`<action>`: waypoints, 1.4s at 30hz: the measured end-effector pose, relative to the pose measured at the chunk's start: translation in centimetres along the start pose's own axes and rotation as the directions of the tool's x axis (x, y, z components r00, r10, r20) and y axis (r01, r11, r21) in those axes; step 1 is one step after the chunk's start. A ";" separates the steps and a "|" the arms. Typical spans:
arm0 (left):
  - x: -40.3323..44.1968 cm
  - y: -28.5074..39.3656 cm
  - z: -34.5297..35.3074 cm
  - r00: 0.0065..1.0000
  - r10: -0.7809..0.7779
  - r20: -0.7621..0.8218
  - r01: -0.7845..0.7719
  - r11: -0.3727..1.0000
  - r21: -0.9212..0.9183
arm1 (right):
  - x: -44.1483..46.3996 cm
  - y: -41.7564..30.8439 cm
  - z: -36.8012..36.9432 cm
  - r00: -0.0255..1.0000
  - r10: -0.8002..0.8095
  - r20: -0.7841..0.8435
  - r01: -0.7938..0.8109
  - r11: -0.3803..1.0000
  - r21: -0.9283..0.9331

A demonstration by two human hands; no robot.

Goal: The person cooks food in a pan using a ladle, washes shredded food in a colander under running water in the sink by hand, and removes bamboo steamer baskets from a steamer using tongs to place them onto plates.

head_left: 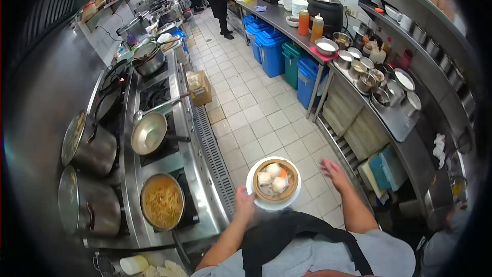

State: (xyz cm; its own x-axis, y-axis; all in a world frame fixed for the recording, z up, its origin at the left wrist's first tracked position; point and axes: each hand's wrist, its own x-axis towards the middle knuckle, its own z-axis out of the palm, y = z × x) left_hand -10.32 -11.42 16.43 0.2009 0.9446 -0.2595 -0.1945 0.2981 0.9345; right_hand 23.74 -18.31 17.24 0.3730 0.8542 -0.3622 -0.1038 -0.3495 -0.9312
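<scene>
My left hand (245,202) grips the left rim of a white plate (251,179) in front of my apron. On the plate rests a round bamboo steamer (292,185) without a lid. Inside it sit several pale dumplings (280,184), with a bit of orange garnish among them. My right hand (334,174) is held out to the right of the plate, apart from it, its fingers stretched and nothing in them.
On my left, a stove carries a pan of noodles (163,202), a wok (149,133) and large pots (89,200). To the right stands a counter with bowls and a tray (405,125). Blue bins (271,54) line the aisle, where another person (218,0) stands.
</scene>
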 end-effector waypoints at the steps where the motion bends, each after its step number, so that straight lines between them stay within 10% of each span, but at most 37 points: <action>1: 2.0 0.5 0.5 1.000 0.005 0.001 -0.005 1.000 -0.006 | 3.5 -4.2 2.6 0.985 -0.121 0.119 0.126 0.992 -0.031; 5: 10.2 3.9 1.9 0.995 -0.056 -0.081 0.047 0.993 -0.112 | 15.7 -13.7 12.1 0.743 -0.410 0.529 0.520 0.852 -0.070; 8: 17.7 5.1 1.0 0.998 -0.045 -0.046 0.037 0.987 -0.155 | 22.0 -16.3 16.7 0.689 -0.115 0.716 0.294 0.947 -0.130; 25: 61.4 17.9 9.6 0.962 -0.131 0.241 0.125 0.991 0.041 | 54.6 -29.0 18.6 0.934 -0.265 0.240 0.237 0.962 0.138; 35: 80.9 25.5 5.4 0.971 0.087 -0.223 -0.143 0.959 -0.247 | 83.5 -42.2 28.0 0.789 -0.367 0.493 0.342 0.929 0.143; 39: 90.4 26.6 0.3 0.958 0.082 -0.274 -0.144 0.966 -0.216 | 98.4 -35.4 29.8 0.903 -0.220 0.368 0.378 0.813 -0.443; 42: 97.4 29.8 -1.0 0.920 0.107 -0.376 -0.175 0.973 -0.151 | 102.7 -28.7 25.9 0.924 0.122 0.363 0.284 0.418 -0.863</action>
State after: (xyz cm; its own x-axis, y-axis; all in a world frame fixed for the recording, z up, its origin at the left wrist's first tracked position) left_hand 2.47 89.60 18.75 -0.1974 0.9529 -0.2304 -0.3692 0.1455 0.9179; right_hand 41.15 89.42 5.67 -0.0032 0.8861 -0.4635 0.8580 -0.2356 -0.4564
